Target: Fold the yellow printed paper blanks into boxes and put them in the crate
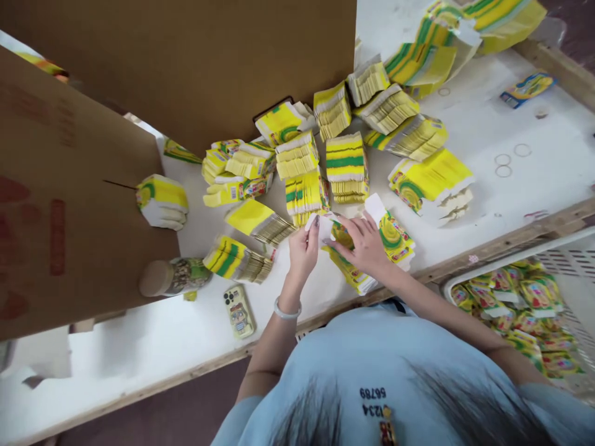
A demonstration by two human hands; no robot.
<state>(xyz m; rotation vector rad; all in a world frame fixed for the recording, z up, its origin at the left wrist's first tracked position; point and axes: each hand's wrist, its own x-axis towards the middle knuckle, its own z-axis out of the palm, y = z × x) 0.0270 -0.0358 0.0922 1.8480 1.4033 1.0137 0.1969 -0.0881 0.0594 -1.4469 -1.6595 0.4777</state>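
My left hand [304, 249] pinches the white flap of a small carton [326, 230] between thumb and fingers, near the table's front edge. On the carton's other side, my right hand [361, 243] has its thumb and fingers closed on it. Beneath and beside my right hand lie printed yellow and green cartons [395, 238], flat and overlapping. Just beyond my hands stands a bundle of folded cartons [304, 193], with another bundle [346, 166] to its right. My fingers partly cover the held carton.
More carton bundles [389, 108] spread across the white table [493, 204]. Large cardboard boxes [209, 56] stand at the back and left. A jar [174, 277] and a phone [239, 311] lie left of my hands. A white basket [449, 288] holds several filled packs at the right.
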